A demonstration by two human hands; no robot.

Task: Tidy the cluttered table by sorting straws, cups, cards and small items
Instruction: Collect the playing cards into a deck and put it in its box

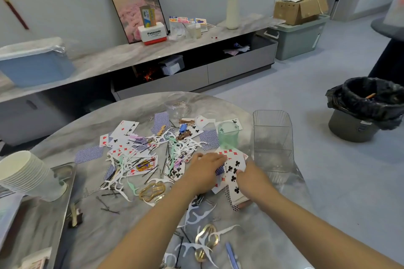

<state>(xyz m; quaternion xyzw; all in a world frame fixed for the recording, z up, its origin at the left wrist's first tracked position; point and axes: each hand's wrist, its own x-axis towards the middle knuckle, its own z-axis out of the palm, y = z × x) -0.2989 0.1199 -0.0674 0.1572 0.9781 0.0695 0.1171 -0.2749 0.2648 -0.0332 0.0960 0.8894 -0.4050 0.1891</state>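
Note:
Playing cards, white floss picks, black hairpins and gold clips lie scattered over the round marble table [94,220]. My right hand [251,178] grips a stack of cards [235,172] with a seven of clubs on top, near the table's right side. My left hand [204,169] lies on cards just left of that stack, its fingers reaching to the stack's edge. A king card [143,166] lies face up in the pile. A green plastic cup [228,136] stands behind the hands. A stack of white paper cups [26,174] lies on its side at the left.
A clear square container [273,144] stands at the table's right edge. A clear jar [178,105] is at the far edge. A metal tray [37,225] holds the paper cups at the left. A black-lined bin [363,109] stands on the floor to the right.

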